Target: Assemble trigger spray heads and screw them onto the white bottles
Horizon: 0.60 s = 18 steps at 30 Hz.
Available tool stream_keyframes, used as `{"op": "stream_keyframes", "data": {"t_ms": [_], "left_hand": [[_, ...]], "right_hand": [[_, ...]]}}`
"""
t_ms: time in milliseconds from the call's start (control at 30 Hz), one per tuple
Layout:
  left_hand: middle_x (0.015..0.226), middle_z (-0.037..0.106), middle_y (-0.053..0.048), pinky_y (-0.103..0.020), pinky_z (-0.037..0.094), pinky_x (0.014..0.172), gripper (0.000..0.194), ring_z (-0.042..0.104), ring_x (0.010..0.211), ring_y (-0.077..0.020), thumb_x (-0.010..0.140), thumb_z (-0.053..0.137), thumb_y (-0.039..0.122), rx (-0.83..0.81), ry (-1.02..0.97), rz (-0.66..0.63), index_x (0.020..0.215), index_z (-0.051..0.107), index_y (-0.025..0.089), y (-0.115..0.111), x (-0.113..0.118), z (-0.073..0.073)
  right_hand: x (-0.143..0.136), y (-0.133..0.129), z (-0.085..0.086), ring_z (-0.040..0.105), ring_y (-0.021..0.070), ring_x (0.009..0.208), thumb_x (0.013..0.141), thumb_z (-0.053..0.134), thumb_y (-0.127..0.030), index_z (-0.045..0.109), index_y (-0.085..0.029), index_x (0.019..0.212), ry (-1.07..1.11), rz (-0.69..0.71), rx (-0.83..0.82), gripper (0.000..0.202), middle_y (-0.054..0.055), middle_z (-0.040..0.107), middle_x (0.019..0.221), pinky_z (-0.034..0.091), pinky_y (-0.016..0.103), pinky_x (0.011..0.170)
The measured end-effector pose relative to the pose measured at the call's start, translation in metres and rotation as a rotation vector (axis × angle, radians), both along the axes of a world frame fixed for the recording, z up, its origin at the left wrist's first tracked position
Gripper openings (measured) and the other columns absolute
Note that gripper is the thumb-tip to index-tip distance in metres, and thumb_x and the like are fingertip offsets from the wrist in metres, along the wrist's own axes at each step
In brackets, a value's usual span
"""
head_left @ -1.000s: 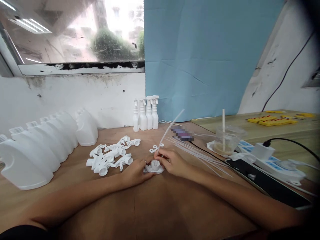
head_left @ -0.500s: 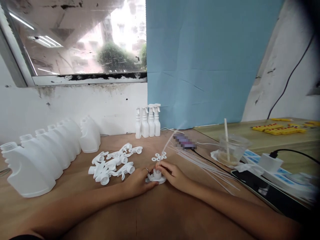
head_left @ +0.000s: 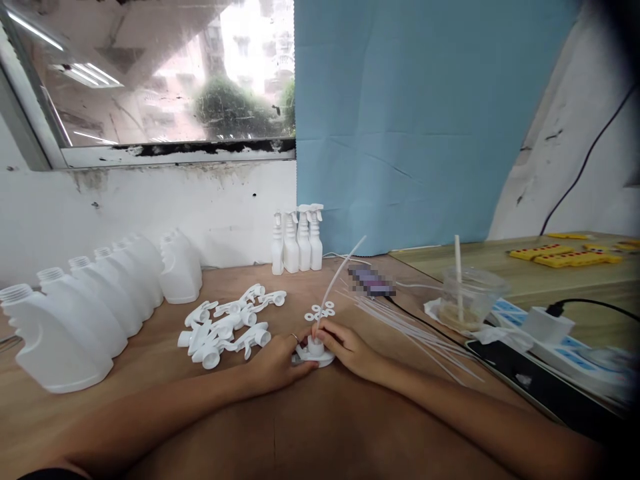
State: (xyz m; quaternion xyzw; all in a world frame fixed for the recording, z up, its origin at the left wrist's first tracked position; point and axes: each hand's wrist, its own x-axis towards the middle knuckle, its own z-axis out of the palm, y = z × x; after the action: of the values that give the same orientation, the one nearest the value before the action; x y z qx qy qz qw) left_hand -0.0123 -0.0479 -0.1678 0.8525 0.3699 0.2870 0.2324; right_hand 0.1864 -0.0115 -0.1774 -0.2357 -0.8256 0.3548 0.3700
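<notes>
My left hand [head_left: 280, 360] is closed on a white trigger spray head [head_left: 316, 348] that rests on the table at front centre. From the right, the fingers of my right hand [head_left: 350, 347] pinch a thin clear dip tube [head_left: 333, 280] low down, where it meets the upturned neck of the spray head. The tube rises and leans to the right. My fingers hide its lower end. Just behind my hands lie several white ring washers [head_left: 320, 311]. A pile of loose white spray heads [head_left: 227, 327] lies left of my left hand.
White bottles without tops [head_left: 65, 333] stand in a row at the left. Several bottles with spray heads [head_left: 303, 243] stand by the wall. Loose tubes [head_left: 410, 333], a phone [head_left: 371, 281], a plastic cup with a straw [head_left: 467, 300] and a power strip [head_left: 565, 353] lie at the right.
The tube in my right hand shows sharply now, where its upper part was blurred before. Both hands hold nearly the same place; the view has shifted slightly.
</notes>
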Motion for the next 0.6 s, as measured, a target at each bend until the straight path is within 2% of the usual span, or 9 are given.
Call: {"op": "stream_keyframes", "data": {"t_ms": [600], "left_hand": [[0.114,0.063,-0.004,-0.029,0.045,0.087,0.049,0.059,0.097,-0.0199,0.08,0.061,0.022,0.011,0.002,-0.004,0.127,0.049,0.022,-0.0016,0.0005,0.0009]], "right_hand": [[-0.0011,-0.0026,0.0032,0.047,0.0136,0.074,0.098,0.037,-0.044,0.053,-0.018,0.086,-0.015,0.018,-0.001,0.032,0.0,0.051,0.079,0.038,0.025,0.069]]}}
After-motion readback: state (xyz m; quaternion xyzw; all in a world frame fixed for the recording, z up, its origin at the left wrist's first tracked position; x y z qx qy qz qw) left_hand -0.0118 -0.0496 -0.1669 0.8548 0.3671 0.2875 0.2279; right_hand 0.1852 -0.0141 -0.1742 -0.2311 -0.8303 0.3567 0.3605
